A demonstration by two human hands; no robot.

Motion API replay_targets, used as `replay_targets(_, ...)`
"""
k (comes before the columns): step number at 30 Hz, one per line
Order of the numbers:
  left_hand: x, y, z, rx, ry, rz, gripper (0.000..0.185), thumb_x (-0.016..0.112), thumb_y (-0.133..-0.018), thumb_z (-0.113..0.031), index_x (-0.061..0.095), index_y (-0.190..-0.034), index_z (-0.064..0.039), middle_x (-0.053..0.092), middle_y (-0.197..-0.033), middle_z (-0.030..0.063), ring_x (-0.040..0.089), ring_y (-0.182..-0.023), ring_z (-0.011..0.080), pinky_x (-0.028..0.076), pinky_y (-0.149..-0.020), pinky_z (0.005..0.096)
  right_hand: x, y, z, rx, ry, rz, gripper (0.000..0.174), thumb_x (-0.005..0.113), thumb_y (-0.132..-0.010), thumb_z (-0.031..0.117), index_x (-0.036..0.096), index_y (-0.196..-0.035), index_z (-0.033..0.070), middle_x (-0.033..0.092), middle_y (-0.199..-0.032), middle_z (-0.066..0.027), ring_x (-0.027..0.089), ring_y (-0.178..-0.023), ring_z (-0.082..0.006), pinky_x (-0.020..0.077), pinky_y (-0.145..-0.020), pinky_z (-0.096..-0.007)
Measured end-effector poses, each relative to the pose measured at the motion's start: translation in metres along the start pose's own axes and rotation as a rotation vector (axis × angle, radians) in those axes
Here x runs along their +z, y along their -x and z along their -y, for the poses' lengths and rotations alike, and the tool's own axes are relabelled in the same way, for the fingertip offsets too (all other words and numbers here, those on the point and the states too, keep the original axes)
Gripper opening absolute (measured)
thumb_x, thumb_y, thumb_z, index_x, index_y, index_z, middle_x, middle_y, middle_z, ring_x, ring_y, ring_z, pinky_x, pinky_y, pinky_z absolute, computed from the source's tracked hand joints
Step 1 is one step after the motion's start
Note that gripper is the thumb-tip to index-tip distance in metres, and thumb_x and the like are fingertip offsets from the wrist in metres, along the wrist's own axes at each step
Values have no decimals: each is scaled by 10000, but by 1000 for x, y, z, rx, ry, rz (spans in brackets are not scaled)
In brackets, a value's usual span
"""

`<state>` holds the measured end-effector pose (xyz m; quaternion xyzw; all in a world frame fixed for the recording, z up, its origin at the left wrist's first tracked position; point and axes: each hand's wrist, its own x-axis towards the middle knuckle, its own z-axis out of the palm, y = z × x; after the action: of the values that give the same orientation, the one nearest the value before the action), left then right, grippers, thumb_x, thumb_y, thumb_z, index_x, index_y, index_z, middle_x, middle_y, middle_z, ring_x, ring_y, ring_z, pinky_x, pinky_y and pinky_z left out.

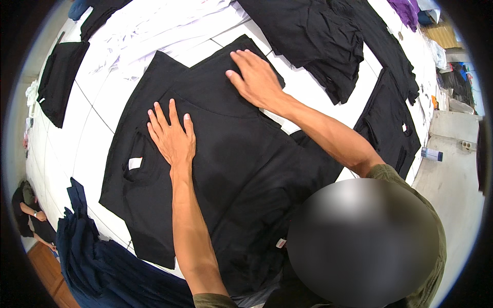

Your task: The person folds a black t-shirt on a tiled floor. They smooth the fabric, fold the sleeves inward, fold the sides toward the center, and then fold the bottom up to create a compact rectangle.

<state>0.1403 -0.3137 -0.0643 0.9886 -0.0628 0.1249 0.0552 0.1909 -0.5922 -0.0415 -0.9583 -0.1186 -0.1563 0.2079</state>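
Black T-shirts point(238, 154) lie spread flat on a white tiled surface point(92, 104) before me. My left hand point(173, 134) rests palm down on the black fabric, fingers spread, to the right of a neck opening with a white label point(135, 163). Farther up and to the right, my right hand point(256, 79) lies over the sleeve area of the cloth, fingers extended and thumb apart. Neither hand grips anything. A second small label point(281, 243) shows on the bunched black cloth nearer my body.
White cloth point(154, 30) lies at the top, with rumpled black garments point(316, 38) beside it. More black shirts point(389, 119) are on the right, folded black cloth point(63, 82) on the left. Dark blue fabric point(111, 269) sits lower left. Another person point(32, 215) is at the far left edge.
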Motion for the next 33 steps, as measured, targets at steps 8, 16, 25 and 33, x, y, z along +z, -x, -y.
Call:
replay_targets(8, -20, 6, -23, 15, 84, 4, 591, 565, -1091, -309, 460, -1619, -65, 333, -1713, 262, 258, -1602, 473, 198, -1297, 613, -25, 24, -18, -66, -14, -93, 207, 753, -967, 150, 721, -1146, 52, 679, -1292, -152, 631, -1247, -330, 497, -1025, -481)
replay_targets(16, -30, 74, -138, 96, 553, 23, 476, 643, -1026, -183, 603, -1477, -36, 428, -1657, 248, 346, -1565, 460, 275, -1273, 616, -71, 158, 15, 420, -417, 74, 227, 879, -904, 183, 771, -1036, 33, 768, -917, -81, 684, -734, -147, 568, -681, -304)
replay_targets(25, -19, 83, -153, 130, 383, 126, 618, 529, -1102, -409, 444, -1637, -114, 260, -1750, 235, 205, -1628, 439, 159, -1314, 603, -69, 152, -2, 259, -279, 68, 144, 797, -958, 141, 726, -993, 20, 631, -910, -95, 615, -731, -257, 510, -704, -392)
replay_targets(33, -41, 72, -168, -31, 316, 176, 861, 727, -914, -612, 490, -1618, -176, 306, -1735, 225, 226, -1615, 470, 124, -1274, 717, -123, 97, 61, 65, -468, -60, 129, 761, -924, -33, 709, -1026, 23, 668, -970, -88, 640, -786, -194, 515, -668, -311)
